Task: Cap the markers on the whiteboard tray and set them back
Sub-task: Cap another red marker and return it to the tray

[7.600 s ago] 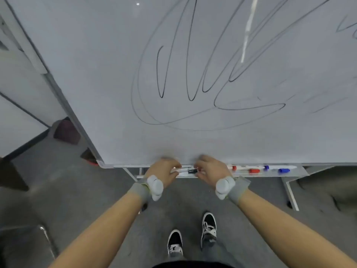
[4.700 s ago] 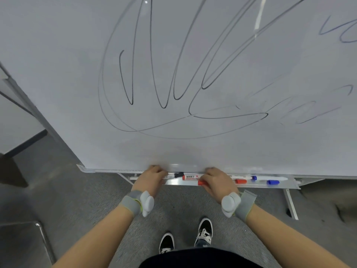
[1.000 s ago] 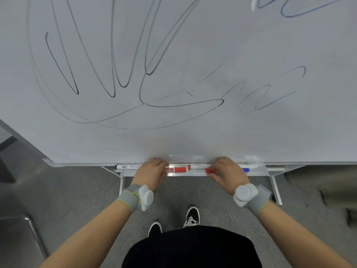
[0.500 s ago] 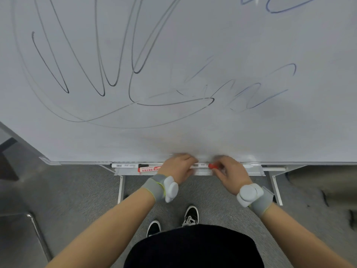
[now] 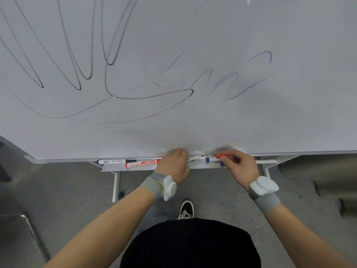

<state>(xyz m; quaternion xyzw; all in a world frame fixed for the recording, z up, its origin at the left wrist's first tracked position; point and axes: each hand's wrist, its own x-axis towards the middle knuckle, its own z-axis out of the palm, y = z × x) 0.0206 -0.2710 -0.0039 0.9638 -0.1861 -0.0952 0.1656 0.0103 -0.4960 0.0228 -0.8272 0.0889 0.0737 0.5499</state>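
Left hand (image 5: 174,164) clamps an uncapped marker (image 5: 195,158) level over the tray (image 5: 150,168), tip facing the red cap (image 5: 220,156) pinched in right hand (image 5: 240,167), apparently aligned for capping

light: even, soft | blur: hands (image 5: 208,163) smeared | edges: wide-angle bowing | whiteboard (image 5: 173,74) faint sheen

The tray (image 5: 108,168) is crowded along its left half: a black-capped marker (image 5: 114,161) lies by the back edge and a red marker (image 5: 142,163) just in front. The left hand (image 5: 174,165) and right hand (image 5: 239,166) block the middle, a blue marker (image 5: 212,160) between them. Toward the right end only a thin white marker (image 5: 267,161) lies; the front strip there is bare.
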